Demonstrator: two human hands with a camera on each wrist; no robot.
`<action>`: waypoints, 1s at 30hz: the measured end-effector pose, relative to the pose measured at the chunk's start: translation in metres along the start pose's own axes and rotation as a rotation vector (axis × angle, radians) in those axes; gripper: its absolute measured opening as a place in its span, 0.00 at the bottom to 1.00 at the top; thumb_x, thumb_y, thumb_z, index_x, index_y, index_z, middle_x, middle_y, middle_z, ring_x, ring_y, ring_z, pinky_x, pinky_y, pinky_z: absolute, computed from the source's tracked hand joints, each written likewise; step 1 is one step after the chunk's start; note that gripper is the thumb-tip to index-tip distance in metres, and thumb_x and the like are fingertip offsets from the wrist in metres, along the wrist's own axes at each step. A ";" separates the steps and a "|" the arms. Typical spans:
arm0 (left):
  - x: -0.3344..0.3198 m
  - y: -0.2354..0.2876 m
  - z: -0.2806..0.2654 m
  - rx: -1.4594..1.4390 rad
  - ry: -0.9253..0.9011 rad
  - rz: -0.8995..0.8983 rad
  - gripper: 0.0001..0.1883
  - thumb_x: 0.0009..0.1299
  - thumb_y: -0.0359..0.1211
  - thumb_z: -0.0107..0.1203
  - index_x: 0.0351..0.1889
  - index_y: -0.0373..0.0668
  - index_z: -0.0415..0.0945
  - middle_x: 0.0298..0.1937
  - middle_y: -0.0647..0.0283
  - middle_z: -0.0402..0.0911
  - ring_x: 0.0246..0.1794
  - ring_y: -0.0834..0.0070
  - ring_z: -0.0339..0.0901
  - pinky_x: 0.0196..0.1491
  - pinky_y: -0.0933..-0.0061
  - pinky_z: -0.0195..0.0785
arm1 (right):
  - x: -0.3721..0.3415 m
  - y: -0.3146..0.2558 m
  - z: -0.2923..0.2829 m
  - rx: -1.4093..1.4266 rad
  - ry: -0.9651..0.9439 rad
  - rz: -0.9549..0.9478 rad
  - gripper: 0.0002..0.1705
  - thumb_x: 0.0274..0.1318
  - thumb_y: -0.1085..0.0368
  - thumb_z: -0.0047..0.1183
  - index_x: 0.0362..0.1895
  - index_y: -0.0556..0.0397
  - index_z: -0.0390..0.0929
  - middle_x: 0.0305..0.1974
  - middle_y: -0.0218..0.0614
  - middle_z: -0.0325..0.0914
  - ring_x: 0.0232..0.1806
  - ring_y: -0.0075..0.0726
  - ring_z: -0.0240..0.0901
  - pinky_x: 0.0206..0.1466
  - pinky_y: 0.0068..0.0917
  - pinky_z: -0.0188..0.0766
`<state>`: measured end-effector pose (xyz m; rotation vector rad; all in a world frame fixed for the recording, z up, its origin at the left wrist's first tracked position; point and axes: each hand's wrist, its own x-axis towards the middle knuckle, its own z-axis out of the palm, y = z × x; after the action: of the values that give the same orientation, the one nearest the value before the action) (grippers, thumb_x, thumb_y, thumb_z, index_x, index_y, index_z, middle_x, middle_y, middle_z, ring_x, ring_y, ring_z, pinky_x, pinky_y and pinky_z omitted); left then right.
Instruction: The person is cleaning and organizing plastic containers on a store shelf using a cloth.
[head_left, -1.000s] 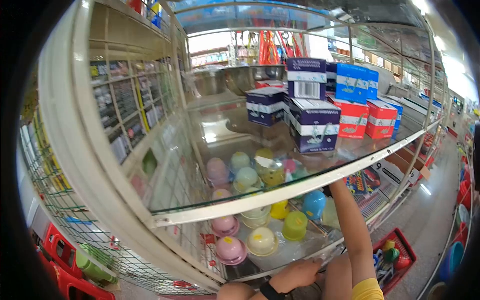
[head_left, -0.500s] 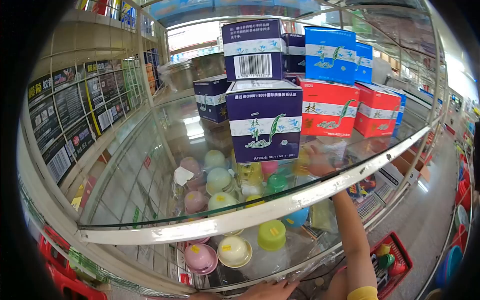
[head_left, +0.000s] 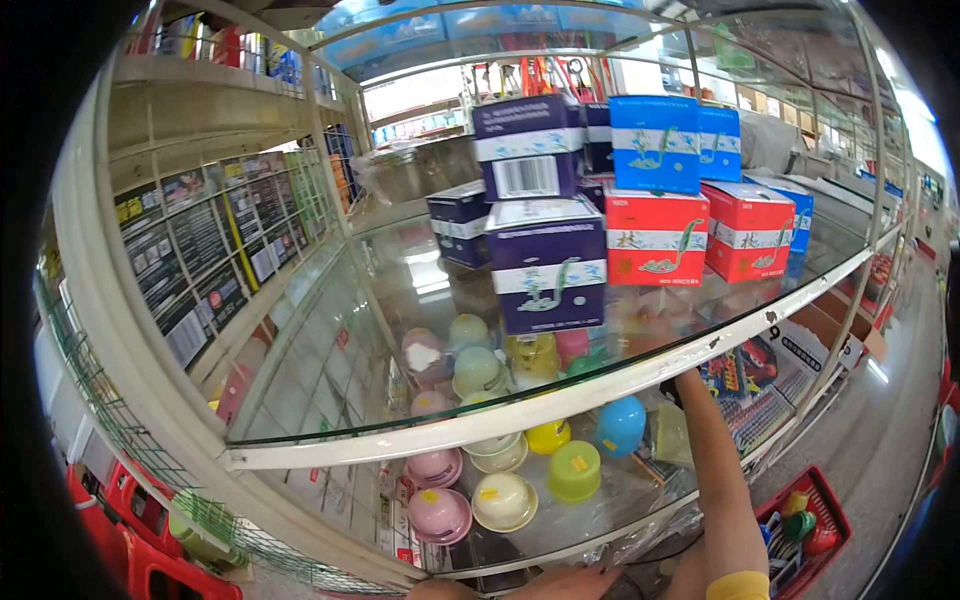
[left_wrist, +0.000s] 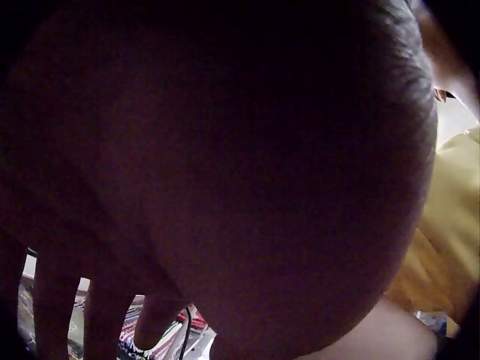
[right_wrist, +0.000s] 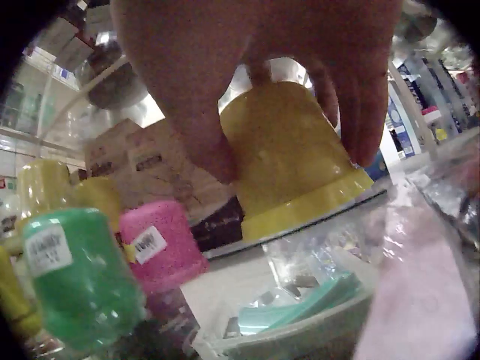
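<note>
In the right wrist view, my right hand grips an upturned yellow plastic cup from above, thumb and fingers round its sides. Beside it stand a green cup and a pink cup, both with white labels. In the head view my right forearm reaches in under the glass shelf, whose front rail partly covers the hand. My left hand lies low in the head view, close to the lower shelf's front edge. Its palm fills the left wrist view darkly, with fingers extended and holding nothing.
Purple boxes, red boxes and blue boxes stand on the glass shelf above. Several pastel bowls, a lime cup and a blue cup occupy the lower shelf. A red basket sits on the floor at right.
The head view moved closer to the boxes, then drew back. My left hand now sits lower in view than a second ago. My right arm stays reached in under the glass.
</note>
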<state>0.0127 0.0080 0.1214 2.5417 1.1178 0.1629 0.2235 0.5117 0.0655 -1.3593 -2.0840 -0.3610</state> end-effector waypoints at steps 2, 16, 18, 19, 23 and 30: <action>0.002 -0.001 0.000 0.000 -0.006 -0.020 0.26 0.62 0.37 0.52 0.58 0.38 0.67 0.38 0.49 0.79 0.33 0.52 0.79 0.33 0.52 0.72 | 0.001 -0.032 -0.051 0.072 -0.012 0.051 0.24 0.45 0.56 0.61 0.46 0.50 0.72 0.41 0.49 0.76 0.44 0.59 0.72 0.49 0.48 0.71; 0.001 0.007 -0.006 -0.101 -0.095 -0.023 0.24 0.67 0.44 0.52 0.54 0.35 0.70 0.40 0.43 0.79 0.42 0.48 0.78 0.42 0.53 0.72 | -0.050 -0.223 -0.268 0.448 -0.579 -0.184 0.27 0.51 0.49 0.57 0.53 0.47 0.73 0.46 0.52 0.77 0.50 0.54 0.74 0.54 0.45 0.68; 0.001 0.006 -0.004 -0.105 -0.107 -0.012 0.24 0.68 0.44 0.52 0.54 0.35 0.69 0.40 0.43 0.79 0.42 0.48 0.78 0.42 0.53 0.72 | -0.056 -0.226 -0.241 0.582 -0.498 -0.267 0.28 0.50 0.50 0.58 0.53 0.51 0.74 0.46 0.51 0.79 0.49 0.51 0.75 0.54 0.40 0.69; 0.001 0.005 -0.004 -0.118 -0.108 0.002 0.25 0.68 0.44 0.52 0.55 0.35 0.69 0.40 0.43 0.79 0.41 0.47 0.78 0.42 0.53 0.71 | -0.060 -0.230 -0.237 0.701 -0.421 -0.359 0.29 0.48 0.51 0.60 0.52 0.54 0.75 0.45 0.50 0.80 0.49 0.48 0.76 0.54 0.35 0.70; 0.004 0.000 -0.002 -0.132 -0.155 0.020 0.25 0.69 0.45 0.51 0.54 0.35 0.68 0.40 0.42 0.79 0.41 0.47 0.77 0.42 0.52 0.71 | -0.072 -0.228 -0.232 0.650 -0.581 -0.278 0.33 0.48 0.52 0.62 0.56 0.55 0.70 0.51 0.54 0.75 0.52 0.54 0.73 0.56 0.39 0.68; 0.001 0.014 -0.013 -0.109 -0.161 0.034 0.24 0.69 0.45 0.50 0.54 0.34 0.68 0.39 0.41 0.78 0.40 0.47 0.77 0.41 0.52 0.70 | -0.091 -0.231 -0.191 0.581 -0.372 -0.264 0.42 0.48 0.54 0.62 0.65 0.51 0.56 0.63 0.58 0.57 0.60 0.66 0.62 0.61 0.45 0.64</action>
<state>0.0199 0.0036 0.1387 2.4304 0.9777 0.0255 0.1086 0.2433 0.1793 -0.8485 -2.4125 0.4039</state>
